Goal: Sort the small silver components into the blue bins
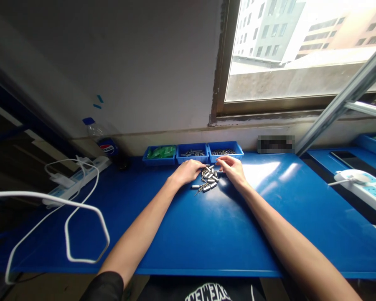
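Observation:
A small pile of short silver metal cylinders and thin screw-like pins (210,179) lies on the blue table (188,234). My left hand (189,170) is at the pile's left edge, its fingers curled and pressed together. What they hold, if anything, is hidden. On the pile's right side, my right hand (232,168) has its thumb and forefinger pinched, just in front of the right blue bin (242,158). Anything between those fingertips is too small to name. Both forearms rest low over the table.
The left bin (159,161) holds green packets; the middle bin (191,159) holds grey metal pieces. Dark thin parts fill the right one. At left stand a cola bottle (108,146), a power strip (78,179) and a looping white cable (105,225). Another power strip (368,188) lies right.

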Demonstrator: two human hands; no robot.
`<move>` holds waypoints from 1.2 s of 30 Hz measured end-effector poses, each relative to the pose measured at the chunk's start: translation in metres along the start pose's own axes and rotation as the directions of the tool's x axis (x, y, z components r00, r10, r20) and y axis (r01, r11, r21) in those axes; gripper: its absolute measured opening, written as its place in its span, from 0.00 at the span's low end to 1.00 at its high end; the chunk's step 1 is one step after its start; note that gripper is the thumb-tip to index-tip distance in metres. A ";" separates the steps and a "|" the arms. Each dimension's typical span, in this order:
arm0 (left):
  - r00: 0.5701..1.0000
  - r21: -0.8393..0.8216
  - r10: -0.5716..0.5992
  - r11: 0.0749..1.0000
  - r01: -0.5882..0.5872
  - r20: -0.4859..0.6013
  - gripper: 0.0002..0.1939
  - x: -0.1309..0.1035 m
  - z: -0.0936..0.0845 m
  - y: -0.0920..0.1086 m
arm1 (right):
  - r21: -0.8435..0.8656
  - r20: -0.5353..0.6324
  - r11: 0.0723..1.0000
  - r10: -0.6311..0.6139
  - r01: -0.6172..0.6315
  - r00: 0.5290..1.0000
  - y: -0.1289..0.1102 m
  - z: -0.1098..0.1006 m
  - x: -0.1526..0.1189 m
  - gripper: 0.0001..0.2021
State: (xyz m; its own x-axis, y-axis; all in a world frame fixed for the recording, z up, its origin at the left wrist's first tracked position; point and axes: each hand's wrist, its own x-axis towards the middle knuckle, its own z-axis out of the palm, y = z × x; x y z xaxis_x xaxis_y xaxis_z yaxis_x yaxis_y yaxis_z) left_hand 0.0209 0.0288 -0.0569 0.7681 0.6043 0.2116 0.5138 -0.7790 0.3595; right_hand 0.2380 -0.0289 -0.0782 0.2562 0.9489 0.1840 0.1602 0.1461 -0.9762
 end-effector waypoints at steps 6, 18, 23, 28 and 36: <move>0.993 0.118 -0.096 0.988 0.104 -0.066 0.15 -0.002 0.004 0.004 | -0.109 0.012 0.987 -0.117 0.117 0.993 0.008 0.001 0.000 0.16; 0.904 -0.133 -0.168 0.983 0.125 -0.392 0.09 -0.015 0.019 0.002 | -0.069 0.062 0.979 -0.189 0.193 0.980 0.012 0.011 0.001 0.17; 0.845 -0.324 -0.213 0.945 0.050 -0.491 0.09 -0.019 0.026 0.008 | -0.037 0.217 0.983 -0.169 0.181 0.961 0.010 0.011 -0.001 0.22; 0.842 -0.365 -0.196 0.931 -0.001 -0.502 0.16 -0.022 0.033 0.010 | 0.053 0.311 0.989 -0.149 0.139 0.939 0.009 0.016 -0.002 0.23; 0.901 -0.229 -0.109 0.973 0.011 -0.420 0.14 -0.025 0.024 0.006 | 0.057 0.096 0.989 -0.143 0.138 0.985 0.002 0.015 -0.001 0.20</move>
State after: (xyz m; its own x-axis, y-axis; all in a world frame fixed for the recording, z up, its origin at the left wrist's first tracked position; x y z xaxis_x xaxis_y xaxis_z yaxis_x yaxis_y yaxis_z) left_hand 0.0144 0.0050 -0.0821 0.4759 0.6998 0.5328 0.4209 -0.7131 0.5607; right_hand 0.2233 -0.0254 -0.0825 0.1382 0.9406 0.3100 0.1389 0.2915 -0.9464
